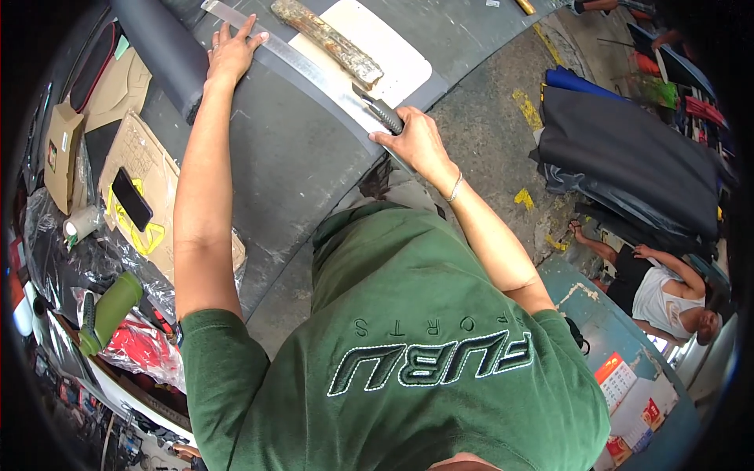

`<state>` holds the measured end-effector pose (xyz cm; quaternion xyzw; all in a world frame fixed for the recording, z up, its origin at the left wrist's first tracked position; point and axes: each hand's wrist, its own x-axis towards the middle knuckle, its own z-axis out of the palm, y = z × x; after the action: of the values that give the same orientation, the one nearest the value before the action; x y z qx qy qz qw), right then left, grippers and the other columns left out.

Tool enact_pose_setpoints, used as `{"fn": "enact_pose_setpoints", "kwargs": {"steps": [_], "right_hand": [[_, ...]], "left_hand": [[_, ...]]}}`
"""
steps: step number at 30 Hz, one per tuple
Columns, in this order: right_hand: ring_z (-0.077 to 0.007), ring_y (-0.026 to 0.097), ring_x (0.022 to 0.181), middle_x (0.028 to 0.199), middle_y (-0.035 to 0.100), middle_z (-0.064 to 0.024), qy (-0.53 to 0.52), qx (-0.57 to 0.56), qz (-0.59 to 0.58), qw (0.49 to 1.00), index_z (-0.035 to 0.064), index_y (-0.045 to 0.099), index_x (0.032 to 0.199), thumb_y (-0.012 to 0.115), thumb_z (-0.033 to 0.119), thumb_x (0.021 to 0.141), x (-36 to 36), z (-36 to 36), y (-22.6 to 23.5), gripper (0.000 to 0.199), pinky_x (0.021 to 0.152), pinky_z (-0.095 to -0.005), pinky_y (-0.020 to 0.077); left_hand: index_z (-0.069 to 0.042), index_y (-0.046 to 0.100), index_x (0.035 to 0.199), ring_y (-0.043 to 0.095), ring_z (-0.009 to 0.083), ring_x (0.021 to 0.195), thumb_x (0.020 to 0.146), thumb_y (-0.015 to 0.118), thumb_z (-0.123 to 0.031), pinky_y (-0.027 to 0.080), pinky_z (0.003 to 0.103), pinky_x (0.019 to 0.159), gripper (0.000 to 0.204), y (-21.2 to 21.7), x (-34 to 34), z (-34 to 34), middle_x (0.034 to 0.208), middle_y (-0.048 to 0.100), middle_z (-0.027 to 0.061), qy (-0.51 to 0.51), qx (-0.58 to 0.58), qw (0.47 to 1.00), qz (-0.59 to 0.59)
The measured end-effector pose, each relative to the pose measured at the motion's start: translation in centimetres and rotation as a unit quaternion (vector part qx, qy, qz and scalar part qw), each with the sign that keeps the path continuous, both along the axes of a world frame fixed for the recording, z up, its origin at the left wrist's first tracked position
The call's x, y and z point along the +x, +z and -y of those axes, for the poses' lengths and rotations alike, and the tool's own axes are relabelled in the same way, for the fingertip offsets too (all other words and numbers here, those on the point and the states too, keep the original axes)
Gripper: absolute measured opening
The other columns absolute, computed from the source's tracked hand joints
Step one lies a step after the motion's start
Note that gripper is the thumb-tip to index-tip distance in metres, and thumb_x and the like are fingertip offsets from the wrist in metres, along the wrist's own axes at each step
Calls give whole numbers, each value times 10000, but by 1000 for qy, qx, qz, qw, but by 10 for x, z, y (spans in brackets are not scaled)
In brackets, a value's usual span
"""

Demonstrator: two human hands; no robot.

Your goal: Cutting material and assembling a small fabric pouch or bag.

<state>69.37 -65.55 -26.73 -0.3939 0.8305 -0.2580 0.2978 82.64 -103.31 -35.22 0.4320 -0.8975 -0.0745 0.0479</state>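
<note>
Now a knife (pixel 382 115) runs along a long metal ruler (pixel 302 67) on a dark grey sheet (pixel 283 149)

Right hand (pixel 416 141) has its fingers curled tight round the knife's dark handle, blade end against the ruler's near edge, close to the table's right side; left hand (pixel 234 51) lies flat with fingers spread, pressing the ruler's far end onto the sheet. Just beyond the ruler sit a weathered wooden stick (pixel 326 39) and a pale board (pixel 385 51). Left of the sheet lie a dark roll (pixel 161 47), cardboard (pixel 149 169) with a black phone (pixel 131 198) on it, and a green bottle (pixel 110 310)
</note>
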Motion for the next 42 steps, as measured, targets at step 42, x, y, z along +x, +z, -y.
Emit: {"fn": "enact_pose_setpoints", "kwargs": {"steps": [42], "right_hand": [[-399, 645, 1027, 1058, 639, -213, 1, -89, -52, 995, -57, 637, 995, 892, 234, 671, 12, -16, -24, 505, 885, -475, 537]], "left_hand": [[-228, 608, 1382, 597, 466, 1106, 932, 628, -516, 496, 587, 916, 535, 11, 10, 3, 1251, 600, 281, -185, -190, 961, -81]]}}
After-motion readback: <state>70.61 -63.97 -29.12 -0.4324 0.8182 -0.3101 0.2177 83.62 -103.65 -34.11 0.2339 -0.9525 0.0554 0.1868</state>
